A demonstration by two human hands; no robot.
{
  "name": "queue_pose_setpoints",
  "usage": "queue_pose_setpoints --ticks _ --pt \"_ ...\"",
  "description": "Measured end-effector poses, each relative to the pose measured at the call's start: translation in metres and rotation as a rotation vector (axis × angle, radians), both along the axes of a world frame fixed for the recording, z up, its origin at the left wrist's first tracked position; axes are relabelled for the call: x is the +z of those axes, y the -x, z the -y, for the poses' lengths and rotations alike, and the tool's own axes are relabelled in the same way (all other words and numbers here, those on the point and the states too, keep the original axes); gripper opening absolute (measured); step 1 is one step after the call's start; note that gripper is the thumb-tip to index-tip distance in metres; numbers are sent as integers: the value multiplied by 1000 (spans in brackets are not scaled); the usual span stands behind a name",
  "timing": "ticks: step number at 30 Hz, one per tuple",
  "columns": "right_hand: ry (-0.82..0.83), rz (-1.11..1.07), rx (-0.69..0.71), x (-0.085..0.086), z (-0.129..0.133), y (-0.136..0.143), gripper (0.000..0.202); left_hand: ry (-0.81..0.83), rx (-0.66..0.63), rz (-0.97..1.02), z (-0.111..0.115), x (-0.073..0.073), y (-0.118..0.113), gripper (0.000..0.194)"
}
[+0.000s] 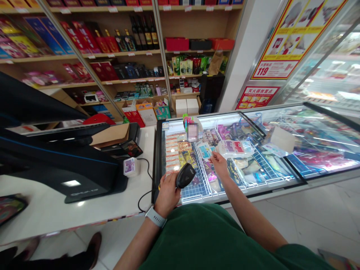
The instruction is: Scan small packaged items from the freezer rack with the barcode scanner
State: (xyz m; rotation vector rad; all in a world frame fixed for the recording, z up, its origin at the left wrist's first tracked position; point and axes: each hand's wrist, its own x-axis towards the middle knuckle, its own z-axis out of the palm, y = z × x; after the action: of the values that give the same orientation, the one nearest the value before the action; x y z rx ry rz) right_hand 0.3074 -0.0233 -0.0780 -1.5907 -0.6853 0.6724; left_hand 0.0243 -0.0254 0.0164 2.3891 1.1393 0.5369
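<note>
My left hand (167, 193), with a pale watch strap at the wrist, is wrapped round a black barcode scanner (186, 175). The scanner's head points up and right, over the near left end of a chest freezer (161, 150). In my right hand (219, 165), thumb and fingers pinch the edge of a small pack with a blue label (206, 150), held above the freezer. Just beyond that hand, clear plastic packs with purple and red labels (237, 147) lie together on the freezer top. A small white tub with a purple label (130, 167) sits on the counter.
A dark checkout terminal (84, 172) stands on the white counter (92, 210) at left. The scanner's black cable (147, 165) runs along the counter. An opened cardboard box (281, 139) rests on the freezer. Stocked shelves (126, 54) stand behind. Another person's shoe (95, 243) shows below left.
</note>
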Motion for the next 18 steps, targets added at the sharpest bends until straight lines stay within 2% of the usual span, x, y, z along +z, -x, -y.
queue_pose_setpoints --ticks 6,18 --pt "-5 -2 9 2 2 1 52 -18 2 -25 1 3 -1 48" --pt "-15 -8 15 2 1 1 51 -3 8 -14 1 -1 0 48"
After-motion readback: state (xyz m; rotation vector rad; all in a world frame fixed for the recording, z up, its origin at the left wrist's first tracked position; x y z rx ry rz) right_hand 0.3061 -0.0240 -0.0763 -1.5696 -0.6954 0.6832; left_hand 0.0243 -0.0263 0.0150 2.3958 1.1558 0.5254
